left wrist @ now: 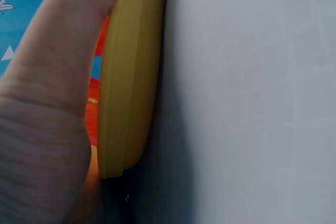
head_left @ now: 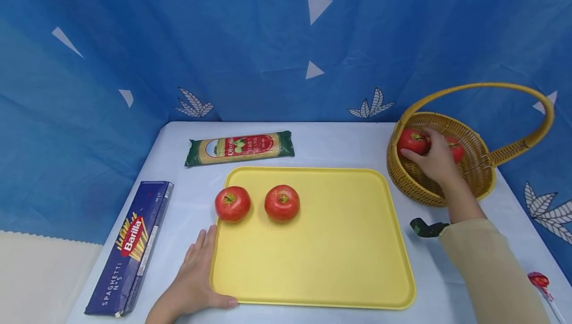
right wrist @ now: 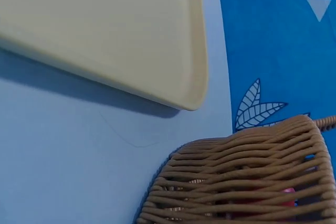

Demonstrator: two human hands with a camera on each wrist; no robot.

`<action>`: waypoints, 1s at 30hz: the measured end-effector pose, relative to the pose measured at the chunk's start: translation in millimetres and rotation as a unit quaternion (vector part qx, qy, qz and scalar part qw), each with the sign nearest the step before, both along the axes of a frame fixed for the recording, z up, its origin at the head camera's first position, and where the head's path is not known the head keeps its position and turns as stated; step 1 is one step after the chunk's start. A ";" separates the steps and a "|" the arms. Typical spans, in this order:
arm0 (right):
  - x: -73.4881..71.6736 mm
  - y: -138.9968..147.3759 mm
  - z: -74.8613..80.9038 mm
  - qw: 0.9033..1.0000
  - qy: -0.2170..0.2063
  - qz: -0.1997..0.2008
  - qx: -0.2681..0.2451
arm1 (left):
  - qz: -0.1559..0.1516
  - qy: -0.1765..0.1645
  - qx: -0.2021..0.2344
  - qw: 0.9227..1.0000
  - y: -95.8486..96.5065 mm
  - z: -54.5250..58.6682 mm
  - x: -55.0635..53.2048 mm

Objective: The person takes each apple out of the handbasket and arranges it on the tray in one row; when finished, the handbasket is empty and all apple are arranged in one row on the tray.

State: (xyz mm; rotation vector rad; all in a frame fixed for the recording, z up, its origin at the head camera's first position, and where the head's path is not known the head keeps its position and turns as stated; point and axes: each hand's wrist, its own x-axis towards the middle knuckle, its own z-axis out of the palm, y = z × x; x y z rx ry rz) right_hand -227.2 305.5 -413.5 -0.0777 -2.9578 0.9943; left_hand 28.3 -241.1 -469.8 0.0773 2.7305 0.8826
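My right hand (head_left: 433,160) reaches into a wicker basket (head_left: 413,185) and holds a red apple (head_left: 412,140) between thumb and fingers, by the basket's left wall. Another red apple (head_left: 455,149) lies behind that hand, partly hidden. My left hand (head_left: 194,274) rests against the left front corner of a yellow tray (head_left: 344,244), fingers stretched along its left side and thumb at its front rim. On the tray sit two red apples, one (head_left: 233,204) at the left edge and one (head_left: 282,203) beside it. In the right wrist view, the basket's weave (right wrist: 241,177) hides the right hand.
A blue spaghetti box (head_left: 129,249) lies at the left of the table, and a green-ended pasta packet (head_left: 240,148) behind the tray. The basket's handle (head_left: 482,86) arches upward. Near the right sleeve are a dark green object (head_left: 426,227) and a lollipop (head_left: 538,279).
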 end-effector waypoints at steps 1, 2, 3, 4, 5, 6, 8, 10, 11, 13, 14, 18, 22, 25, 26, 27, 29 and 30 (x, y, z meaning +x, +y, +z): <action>-1.9 -0.1 -0.7 1.000 -0.004 -0.001 0.001 | 0.000 -0.003 0.000 1.000 -0.1 -0.2 -0.3; -3.4 -0.2 -1.3 1.000 -0.008 -0.001 0.003 | 0.002 -0.007 0.001 1.000 -0.2 -0.2 -0.7; -4.8 -0.3 -1.6 1.000 -0.012 -0.004 0.004 | 0.003 -0.013 0.002 1.000 -0.2 -0.1 -1.3; -5.9 -0.3 -1.8 1.000 -0.016 -0.007 0.005 | 0.005 -0.020 0.002 1.000 -0.2 0.1 -2.0; -7.0 -0.7 -1.8 1.000 -0.020 -0.010 0.006 | 0.006 -0.028 0.004 1.000 0.0 0.5 -2.6; -8.0 -0.5 -1.9 1.000 -0.026 -0.013 0.008 | 0.008 -0.034 0.005 0.999 0.1 0.9 -3.1; -10.0 -1.2 -1.7 0.999 -0.036 -0.018 0.009 | 0.010 -0.040 0.006 0.999 0.4 1.7 -3.5; -11.9 -1.6 -2.0 0.999 -0.048 -0.021 0.011 | 0.010 -0.037 0.007 0.999 0.6 2.0 -2.8; -13.0 -1.7 -2.6 0.998 -0.053 -0.021 0.012 | 0.009 -0.033 0.007 0.999 0.6 2.0 -2.2; -15.1 -2.1 -3.9 0.998 -0.061 -0.019 0.017 | 0.009 -0.022 0.008 1.000 0.6 1.6 -1.1; -16.5 -2.2 -5.1 0.997 -0.066 -0.019 0.019 | 0.008 -0.017 0.008 1.000 0.6 1.2 -0.5; -19.5 -1.8 -9.8 0.997 -0.072 -0.023 0.027 | 0.005 -0.008 0.005 1.000 0.6 -0.1 0.1; -18.7 -1.1 -11.7 0.996 -0.072 -0.033 0.028 | 0.004 -0.008 0.003 1.000 0.9 0.3 -0.1; -15.7 -1.0 -10.2 0.997 -0.069 -0.033 0.028 | 0.004 -0.009 0.005 1.000 1.4 1.8 -0.4; -14.3 -1.0 -9.2 0.997 -0.068 -0.033 0.029 | 0.005 -0.010 0.006 1.000 1.5 2.3 -0.5; -12.9 -0.9 -8.4 0.997 -0.065 -0.030 0.031 | 0.005 -0.012 0.007 1.000 1.7 2.8 -0.7; -9.6 -1.1 -6.2 0.997 -0.058 -0.029 0.032 | 0.006 -0.015 0.008 1.000 1.8 3.5 -1.1; -7.7 -1.2 -5.2 0.998 -0.053 -0.028 0.032 | 0.006 -0.018 0.007 1.000 1.8 3.8 -1.4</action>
